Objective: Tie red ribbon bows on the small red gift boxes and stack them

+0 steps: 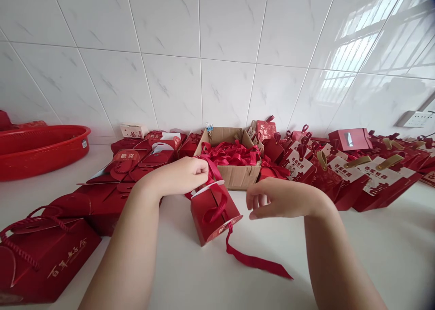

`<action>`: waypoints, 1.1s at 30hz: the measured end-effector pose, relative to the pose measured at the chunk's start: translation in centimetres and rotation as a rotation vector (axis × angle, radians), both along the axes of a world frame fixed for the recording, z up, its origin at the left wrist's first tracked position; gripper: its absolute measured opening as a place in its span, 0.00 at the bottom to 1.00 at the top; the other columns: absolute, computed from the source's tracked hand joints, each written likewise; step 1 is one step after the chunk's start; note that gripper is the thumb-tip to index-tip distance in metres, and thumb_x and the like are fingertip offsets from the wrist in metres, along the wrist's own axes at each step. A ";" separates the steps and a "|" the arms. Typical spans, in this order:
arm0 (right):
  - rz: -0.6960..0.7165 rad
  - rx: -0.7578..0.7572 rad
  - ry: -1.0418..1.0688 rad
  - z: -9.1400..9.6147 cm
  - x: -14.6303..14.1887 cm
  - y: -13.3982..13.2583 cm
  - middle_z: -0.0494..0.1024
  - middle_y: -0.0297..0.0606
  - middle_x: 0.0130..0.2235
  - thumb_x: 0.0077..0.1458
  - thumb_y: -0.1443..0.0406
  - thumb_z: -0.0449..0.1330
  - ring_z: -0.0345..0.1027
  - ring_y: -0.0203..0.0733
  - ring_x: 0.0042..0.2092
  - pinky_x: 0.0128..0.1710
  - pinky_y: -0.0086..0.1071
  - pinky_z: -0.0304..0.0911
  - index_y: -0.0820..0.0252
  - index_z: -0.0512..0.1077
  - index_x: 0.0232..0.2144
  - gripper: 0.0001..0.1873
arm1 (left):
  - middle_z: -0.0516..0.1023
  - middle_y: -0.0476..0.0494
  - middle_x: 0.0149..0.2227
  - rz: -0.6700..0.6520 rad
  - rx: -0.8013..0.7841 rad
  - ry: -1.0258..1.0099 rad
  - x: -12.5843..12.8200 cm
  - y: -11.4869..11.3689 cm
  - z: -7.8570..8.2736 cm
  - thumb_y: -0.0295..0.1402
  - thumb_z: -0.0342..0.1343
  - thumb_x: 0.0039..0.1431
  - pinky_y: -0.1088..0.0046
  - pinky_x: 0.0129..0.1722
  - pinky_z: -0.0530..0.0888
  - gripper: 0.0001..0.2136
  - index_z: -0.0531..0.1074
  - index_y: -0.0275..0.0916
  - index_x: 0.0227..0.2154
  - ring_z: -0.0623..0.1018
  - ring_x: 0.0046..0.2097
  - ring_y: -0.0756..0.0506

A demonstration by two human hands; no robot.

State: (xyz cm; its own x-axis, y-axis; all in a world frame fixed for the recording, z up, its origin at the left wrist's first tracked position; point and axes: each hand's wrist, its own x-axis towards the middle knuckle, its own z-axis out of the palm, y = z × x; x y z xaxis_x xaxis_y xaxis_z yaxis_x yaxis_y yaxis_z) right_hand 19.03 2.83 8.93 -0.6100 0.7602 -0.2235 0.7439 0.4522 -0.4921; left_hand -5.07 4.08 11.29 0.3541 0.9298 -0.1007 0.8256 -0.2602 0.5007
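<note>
A small red gift box stands on the white table in front of me, with round flaps at its top. A red ribbon runs through it; one end trails onto the table toward the right. At the box's far left side my left hand is closed on the ribbon's other part. My right hand hovers to the right of the box, apart from it, with fingers curled but apart and nothing seen in them. Just behind the box, a cardboard carton holds a heap of red ribbons.
Several red gift boxes crowd the left side, one with a rope handle nearest me. A red plastic basket sits at the far left. On the right are several red bags with gold handles. A tiled wall rises behind.
</note>
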 end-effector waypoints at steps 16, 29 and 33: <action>0.085 -0.188 -0.209 -1.5 -2.1 1.6 0.79 0.36 0.30 0.38 0.47 0.65 0.71 0.41 0.32 0.27 0.29 0.58 0.59 0.77 0.31 0.24 | 0.79 0.48 0.29 -0.076 0.260 -0.664 -0.5 -1.3 1.0 0.35 0.49 0.60 0.72 0.38 0.76 0.07 0.68 0.40 0.29 0.80 0.36 0.46; 0.112 -0.138 -0.096 -2.4 -3.1 1.4 0.71 0.32 0.22 0.51 0.54 0.57 0.59 0.32 0.22 0.20 0.28 0.50 0.60 0.66 0.17 0.18 | 0.72 0.51 0.21 -0.067 0.753 -1.021 -0.7 -2.6 1.6 0.22 0.53 0.53 0.77 0.26 0.71 0.07 0.76 0.37 0.27 0.73 0.26 0.52; 0.044 -0.015 -0.048 -1.2 -1.7 1.1 0.60 0.29 0.19 0.52 0.51 0.56 0.47 0.29 0.20 0.18 0.28 0.42 0.60 0.61 0.16 0.23 | 0.76 0.48 0.26 0.028 0.807 -1.048 -0.6 -2.5 1.6 0.21 0.54 0.52 0.76 0.29 0.73 0.08 0.77 0.36 0.28 0.75 0.29 0.51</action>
State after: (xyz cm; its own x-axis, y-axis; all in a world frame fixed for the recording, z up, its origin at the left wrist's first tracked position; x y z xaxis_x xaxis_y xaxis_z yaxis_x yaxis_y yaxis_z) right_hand 17.37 3.90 7.69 -0.6312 0.7291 -0.2646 0.7464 0.4781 -0.4630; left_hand -5.65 1.57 12.91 -0.0953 0.6076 0.7885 0.1552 -0.7734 0.6146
